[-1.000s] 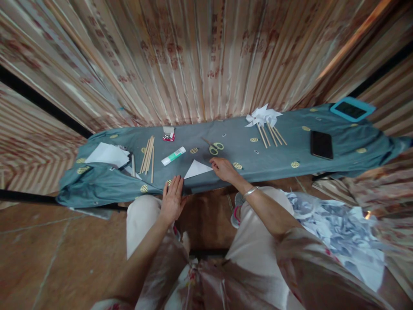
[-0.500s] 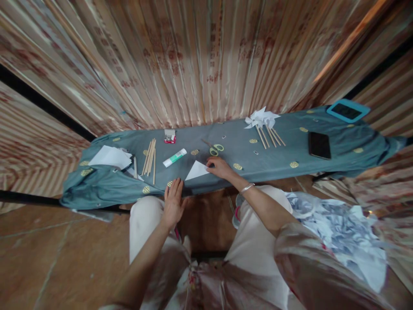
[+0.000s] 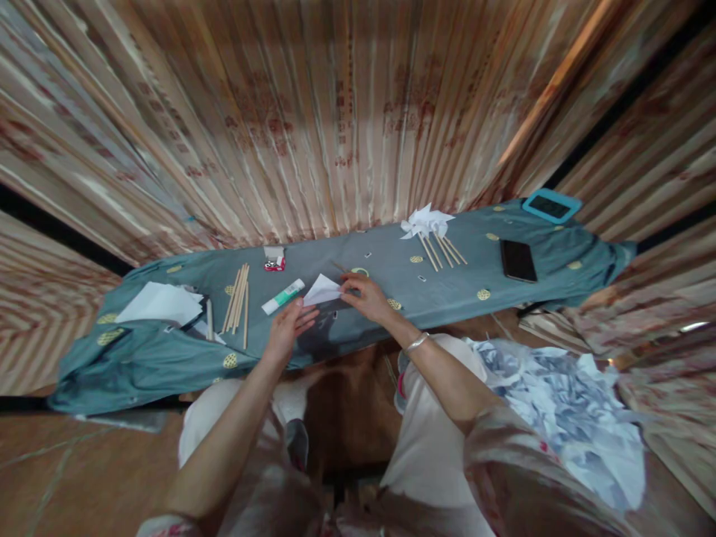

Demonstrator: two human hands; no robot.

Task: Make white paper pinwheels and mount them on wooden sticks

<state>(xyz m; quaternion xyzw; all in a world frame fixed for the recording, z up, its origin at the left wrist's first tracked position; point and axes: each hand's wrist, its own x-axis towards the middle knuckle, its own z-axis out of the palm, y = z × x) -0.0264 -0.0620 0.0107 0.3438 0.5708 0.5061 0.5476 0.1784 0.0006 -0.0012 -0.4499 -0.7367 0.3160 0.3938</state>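
Note:
A folded white paper triangle [image 3: 322,289] is held just above the cloth, a dark shadow beneath it. My right hand [image 3: 366,295] pinches its right corner between thumb and fingers. At the left corner, my left hand [image 3: 288,328] grips the paper, its thumb on top and its other fingers below. A green and white glue stick [image 3: 283,296] lies just beyond my left hand. Scissors [image 3: 359,271] with green handles are partly hidden behind my right hand.
Left on the cloth-covered table [image 3: 335,339] are white paper sheets [image 3: 159,302] and several wooden sticks [image 3: 237,302]. A small red and silver item [image 3: 274,259] lies at the back. Rightward are paper pinwheels [image 3: 428,222], a phone [image 3: 517,259] and a blue-framed tablet [image 3: 552,205]. Paper scraps [image 3: 564,403] pile beside my leg.
My left hand has moved from the table's front edge up to the paper and taken its left corner. The paper has been lifted off the cloth. The view has shifted slightly.

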